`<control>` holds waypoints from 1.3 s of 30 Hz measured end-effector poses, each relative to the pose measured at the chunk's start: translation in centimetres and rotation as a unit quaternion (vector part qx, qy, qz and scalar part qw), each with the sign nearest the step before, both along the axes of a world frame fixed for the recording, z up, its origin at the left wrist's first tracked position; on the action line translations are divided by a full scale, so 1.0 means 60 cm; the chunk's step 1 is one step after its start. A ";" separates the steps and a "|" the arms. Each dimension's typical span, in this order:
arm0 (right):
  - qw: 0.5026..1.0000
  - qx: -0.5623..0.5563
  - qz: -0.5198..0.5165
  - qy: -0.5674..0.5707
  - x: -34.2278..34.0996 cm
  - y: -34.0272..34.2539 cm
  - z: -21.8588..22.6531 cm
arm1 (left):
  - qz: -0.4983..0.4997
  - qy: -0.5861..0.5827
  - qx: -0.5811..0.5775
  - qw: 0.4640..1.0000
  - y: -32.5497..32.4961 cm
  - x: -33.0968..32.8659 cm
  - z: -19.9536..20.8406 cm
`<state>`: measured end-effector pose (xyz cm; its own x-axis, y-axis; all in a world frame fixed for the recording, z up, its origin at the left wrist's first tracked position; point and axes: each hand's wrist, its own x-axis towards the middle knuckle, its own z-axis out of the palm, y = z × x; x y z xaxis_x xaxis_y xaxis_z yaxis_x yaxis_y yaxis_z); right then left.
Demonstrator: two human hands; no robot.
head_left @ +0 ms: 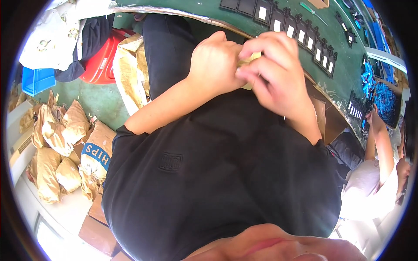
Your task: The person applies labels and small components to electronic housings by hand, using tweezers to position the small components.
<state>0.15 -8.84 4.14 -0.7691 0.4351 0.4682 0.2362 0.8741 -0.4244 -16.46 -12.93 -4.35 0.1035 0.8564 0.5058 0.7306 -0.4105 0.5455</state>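
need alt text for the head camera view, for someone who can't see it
A person in a black shirt holds a small pale yellow piece between the left hand and right hand, in front of a green table carrying a row of black frames. Crumpled brown paper bags lie on the floor to the left.

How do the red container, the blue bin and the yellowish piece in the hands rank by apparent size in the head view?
1. red container
2. blue bin
3. yellowish piece, mostly hidden by the left hand and right hand, so unsure.
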 end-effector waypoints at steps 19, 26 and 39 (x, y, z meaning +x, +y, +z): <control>0.983 0.034 -0.155 -0.087 -0.068 0.169 -0.012 | -0.024 -0.051 -0.057 0.997 -0.005 -0.025 -0.004; 0.976 0.076 -0.158 -0.132 -0.062 0.182 -0.052 | -0.035 -0.068 -0.059 0.995 -0.004 -0.031 -0.007; 0.952 0.128 -0.256 -0.111 -0.066 0.143 -0.046 | -0.047 -0.059 -0.050 0.996 -0.003 -0.024 -0.011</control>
<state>-3.81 -0.27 1.39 -0.5800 0.6729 0.4591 0.7178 0.6887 -0.1026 -17.89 -13.13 -5.00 0.1309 0.8925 0.4315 0.6204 -0.4132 0.6665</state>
